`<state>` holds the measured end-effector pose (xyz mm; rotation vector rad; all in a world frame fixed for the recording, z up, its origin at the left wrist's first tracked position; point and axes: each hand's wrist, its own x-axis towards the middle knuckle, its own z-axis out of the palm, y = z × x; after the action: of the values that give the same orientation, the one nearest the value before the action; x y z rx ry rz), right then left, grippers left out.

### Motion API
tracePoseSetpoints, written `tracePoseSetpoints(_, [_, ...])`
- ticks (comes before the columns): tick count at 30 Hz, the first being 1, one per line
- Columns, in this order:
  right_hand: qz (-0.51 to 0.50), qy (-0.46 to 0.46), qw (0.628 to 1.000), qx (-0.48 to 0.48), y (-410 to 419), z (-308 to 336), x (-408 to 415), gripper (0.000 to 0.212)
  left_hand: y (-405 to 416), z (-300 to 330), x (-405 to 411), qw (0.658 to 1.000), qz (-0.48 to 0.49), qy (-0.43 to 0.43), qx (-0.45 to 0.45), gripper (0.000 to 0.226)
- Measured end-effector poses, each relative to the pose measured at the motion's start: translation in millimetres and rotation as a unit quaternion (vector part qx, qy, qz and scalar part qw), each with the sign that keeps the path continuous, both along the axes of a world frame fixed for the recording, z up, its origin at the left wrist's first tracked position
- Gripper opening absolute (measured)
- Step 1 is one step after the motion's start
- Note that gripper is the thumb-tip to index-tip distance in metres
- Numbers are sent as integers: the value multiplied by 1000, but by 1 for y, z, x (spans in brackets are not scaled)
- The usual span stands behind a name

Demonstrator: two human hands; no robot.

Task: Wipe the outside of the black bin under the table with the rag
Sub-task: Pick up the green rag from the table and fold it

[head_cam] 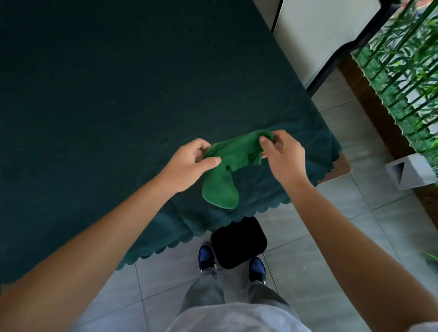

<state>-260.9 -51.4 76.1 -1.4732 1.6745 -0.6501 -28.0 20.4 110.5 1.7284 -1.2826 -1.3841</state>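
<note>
- The rag is pinched at opposite ends by the left hand and right hand, likely to be folded for wiping.
- It is held above the table.
- The bin is kept beneath the table's edge, by the shoes.

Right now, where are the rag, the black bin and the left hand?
rag (232, 154), head view, its bunched middle.
black bin (238, 243), head view, its dark top.
left hand (190, 161), head view, its back.
</note>
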Motion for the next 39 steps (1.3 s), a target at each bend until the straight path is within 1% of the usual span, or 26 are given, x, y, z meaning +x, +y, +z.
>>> tracePoseSetpoints(2, [-9, -43, 999, -11, 1, 18, -2, 18, 9, 22, -11, 996, 43, 74, -13, 20])
tracePoseSetpoints(5, [-27, -76, 997, 9, 12, 39, -11, 33, 24, 46, -33, 986, 112, 114, -44, 21])
tracePoseSetpoints(7, [-36, -105, 992, 53, 24, 51, -21, 35, 36, 60, -46, 983, 135, 96, -78, 17])
tracePoseSetpoints(9, [-3, -163, 975, 154, 40, 64, -31, 34, 46, 77, -60, 977, 147, 100, -116, 17])
tracePoseSetpoints(10, [21, -189, 960, 205, 49, 70, -35, 38, 52, 85, -67, 972, 151, 122, -130, 24])
tracePoseSetpoints(11, [40, -212, 947, 239, 58, 74, -38, 45, 57, 92, -74, 966, 153, 148, -145, 36])
tracePoseSetpoints(13, [60, -279, 924, 254, 78, 79, -39, 61, 66, 102, -87, 954, 153, 193, -169, 62])
tracePoseSetpoints(14, [65, -316, 917, 236, 89, 79, -39, 68, 70, 105, -93, 951, 151, 206, -176, 70])
tracePoseSetpoints(15, [69, -344, 913, 207, 98, 79, -40, 71, 74, 107, -99, 948, 148, 215, -180, 74])
tracePoseSetpoints(17, [78, -376, 909, 164, 111, 83, -42, 69, 82, 109, -112, 943, 149, 241, -174, 74])
tracePoseSetpoints(19, [67, -401, 899, 163, 118, 90, -47, 68, 89, 110, -125, 935, 156, 277, -158, 73])
tracePoseSetpoints(21, [74, -411, 892, 173, 123, 94, -54, 73, 96, 109, -137, 926, 169, 308, -138, 66])
tracePoseSetpoints(23, [91, -417, 887, 173, 129, 97, -63, 75, 101, 105, -146, 923, 172, 321, -121, 55])
tracePoseSetpoints(25, [84, -409, 893, 170, 132, 101, -75, 61, 107, 101, -150, 929, 168, 312, -110, 52])
tracePoseSetpoints(27, [67, -396, 900, 168, 134, 102, -88, 51, 112, 101, -154, 937, 156, 297, -97, 55])
tracePoseSetpoints(31, [64, -396, 906, 137, 139, 107, -107, 48, 120, 97, -164, 955, 136, 243, -104, 59])
tracePoseSetpoints(34, [52, -395, 915, 62, 142, 110, -118, 49, 122, 90, -172, 952, 173, 227, -114, 54])
tracePoseSetpoints(36, [51, -382, 923, 5, 142, 112, -125, 45, 124, 88, -179, 950, 201, 209, -119, 48])
tracePoseSetpoints(39, [78, -334, 936, -81, 144, 117, -133, 35, 126, 89, -185, 960, 193, 160, -126, 51])
